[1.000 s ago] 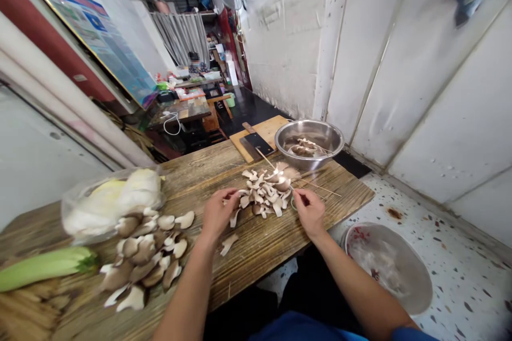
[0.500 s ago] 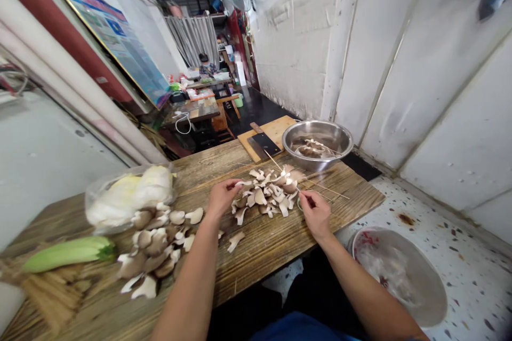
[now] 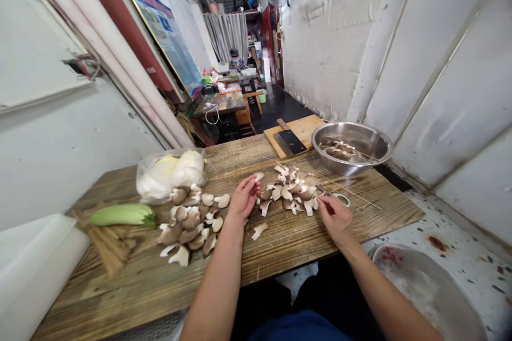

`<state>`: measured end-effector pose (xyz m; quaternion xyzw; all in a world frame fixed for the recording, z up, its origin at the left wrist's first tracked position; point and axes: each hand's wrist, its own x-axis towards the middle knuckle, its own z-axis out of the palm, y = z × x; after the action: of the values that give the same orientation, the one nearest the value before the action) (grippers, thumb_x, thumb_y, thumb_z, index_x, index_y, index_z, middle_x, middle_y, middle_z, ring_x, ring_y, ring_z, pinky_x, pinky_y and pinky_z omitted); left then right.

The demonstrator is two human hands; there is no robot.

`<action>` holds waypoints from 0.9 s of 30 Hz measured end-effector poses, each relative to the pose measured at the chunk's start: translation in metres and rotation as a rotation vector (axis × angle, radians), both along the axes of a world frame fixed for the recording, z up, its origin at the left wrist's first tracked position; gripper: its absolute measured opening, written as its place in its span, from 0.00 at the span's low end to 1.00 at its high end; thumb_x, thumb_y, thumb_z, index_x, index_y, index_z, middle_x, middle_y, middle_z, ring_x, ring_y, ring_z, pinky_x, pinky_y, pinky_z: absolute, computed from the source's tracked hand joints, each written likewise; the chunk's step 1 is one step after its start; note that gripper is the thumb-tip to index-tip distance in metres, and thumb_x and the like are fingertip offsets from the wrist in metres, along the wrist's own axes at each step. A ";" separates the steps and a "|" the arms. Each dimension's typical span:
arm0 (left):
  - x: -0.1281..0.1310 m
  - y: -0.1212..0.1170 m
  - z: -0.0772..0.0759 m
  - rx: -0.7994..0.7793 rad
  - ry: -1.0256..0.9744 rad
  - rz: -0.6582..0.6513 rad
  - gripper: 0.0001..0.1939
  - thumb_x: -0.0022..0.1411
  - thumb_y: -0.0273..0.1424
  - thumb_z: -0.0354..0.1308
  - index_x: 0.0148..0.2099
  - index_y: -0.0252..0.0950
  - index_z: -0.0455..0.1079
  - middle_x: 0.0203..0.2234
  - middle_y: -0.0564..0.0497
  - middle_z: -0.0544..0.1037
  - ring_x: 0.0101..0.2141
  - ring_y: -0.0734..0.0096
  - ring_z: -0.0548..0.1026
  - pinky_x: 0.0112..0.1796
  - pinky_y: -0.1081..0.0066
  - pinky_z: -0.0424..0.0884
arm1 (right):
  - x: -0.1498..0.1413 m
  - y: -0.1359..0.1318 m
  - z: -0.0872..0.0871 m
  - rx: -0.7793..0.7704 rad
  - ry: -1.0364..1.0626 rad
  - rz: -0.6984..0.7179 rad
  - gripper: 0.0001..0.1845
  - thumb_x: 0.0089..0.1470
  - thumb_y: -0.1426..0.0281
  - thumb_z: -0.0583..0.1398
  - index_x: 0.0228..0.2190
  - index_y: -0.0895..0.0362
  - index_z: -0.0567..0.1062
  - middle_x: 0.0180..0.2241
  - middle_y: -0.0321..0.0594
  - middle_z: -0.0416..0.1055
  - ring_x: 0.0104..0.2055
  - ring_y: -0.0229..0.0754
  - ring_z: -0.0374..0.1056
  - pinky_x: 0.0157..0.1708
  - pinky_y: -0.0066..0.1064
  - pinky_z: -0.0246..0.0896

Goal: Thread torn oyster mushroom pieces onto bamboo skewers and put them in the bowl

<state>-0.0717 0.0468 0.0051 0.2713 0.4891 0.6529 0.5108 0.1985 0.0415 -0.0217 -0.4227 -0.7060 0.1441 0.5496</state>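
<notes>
A pile of torn oyster mushroom pieces (image 3: 292, 194) lies on the wooden table (image 3: 280, 245) between my hands. My left hand (image 3: 244, 197) is at the pile's left edge, its fingertips pinched on one pale mushroom piece (image 3: 258, 176). My right hand (image 3: 335, 215) rests at the pile's right edge, fingers pinched on a thin bamboo skewer that points across the pile. Loose skewers (image 3: 348, 191) and a green rubber band (image 3: 344, 199) lie just beyond that hand. One stray mushroom piece (image 3: 259, 231) sits near the front.
A steel bowl (image 3: 374, 141) with skewered mushrooms stands at the back right beside a cutting board with a cleaver (image 3: 290, 142). Left are whole mushrooms (image 3: 192, 221), bagged cabbage (image 3: 172, 173), a green vegetable (image 3: 120, 215) and a skewer bundle (image 3: 106, 239). A basin (image 3: 436, 293) sits on the floor.
My left hand has taken a mushroom piece from the pile's edge and raised it slightly. My right hand stays pinched by the pile. The view has swung left.
</notes>
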 end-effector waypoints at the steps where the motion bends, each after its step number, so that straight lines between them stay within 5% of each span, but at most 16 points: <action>1: -0.001 0.000 -0.003 0.008 0.188 0.055 0.14 0.53 0.33 0.59 0.43 0.34 0.71 0.28 0.50 0.75 0.28 0.74 0.72 0.33 0.71 0.70 | 0.000 0.001 0.000 -0.011 0.000 -0.011 0.10 0.56 0.66 0.56 0.33 0.56 0.76 0.29 0.40 0.74 0.30 0.40 0.68 0.31 0.32 0.63; 4: -0.006 0.001 -0.008 -0.002 0.855 0.158 0.12 0.55 0.31 0.54 0.41 0.35 0.73 0.34 0.45 0.77 0.37 0.65 0.73 0.43 0.64 0.67 | 0.000 0.001 0.000 -0.041 -0.012 -0.033 0.10 0.56 0.65 0.56 0.33 0.56 0.76 0.28 0.39 0.74 0.28 0.39 0.68 0.29 0.31 0.63; 6: -0.008 0.002 -0.008 -0.017 1.224 0.086 0.12 0.56 0.28 0.52 0.39 0.34 0.75 0.37 0.42 0.77 0.42 0.60 0.72 0.47 0.61 0.64 | 0.001 0.001 0.000 -0.057 -0.025 -0.030 0.11 0.56 0.66 0.56 0.33 0.56 0.76 0.28 0.39 0.74 0.28 0.39 0.67 0.29 0.30 0.63; 9: -0.011 0.003 -0.006 -0.017 1.516 -0.096 0.14 0.57 0.26 0.49 0.38 0.33 0.76 0.37 0.40 0.77 0.42 0.57 0.72 0.47 0.61 0.63 | 0.001 0.002 0.000 -0.082 -0.023 -0.025 0.11 0.56 0.65 0.56 0.33 0.57 0.76 0.29 0.40 0.74 0.29 0.39 0.68 0.30 0.30 0.63; 17: -0.007 0.000 0.009 -0.059 1.489 -0.213 0.19 0.58 0.24 0.45 0.48 0.35 0.73 0.44 0.45 0.76 0.46 0.64 0.71 0.48 0.69 0.63 | 0.004 0.004 -0.003 -0.109 0.014 -0.063 0.10 0.55 0.65 0.57 0.32 0.57 0.76 0.28 0.39 0.75 0.28 0.39 0.68 0.30 0.30 0.64; 27: -0.009 0.002 0.004 -0.202 1.468 -0.172 0.12 0.57 0.30 0.53 0.40 0.36 0.76 0.37 0.44 0.78 0.39 0.62 0.73 0.39 0.69 0.64 | 0.004 0.005 -0.004 -0.103 0.025 -0.043 0.09 0.55 0.67 0.57 0.32 0.57 0.76 0.28 0.39 0.74 0.28 0.39 0.68 0.29 0.30 0.63</action>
<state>-0.0804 0.0487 0.0093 0.6265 0.7392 0.2134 0.1244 0.2025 0.0463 -0.0257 -0.4637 -0.6813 0.1735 0.5392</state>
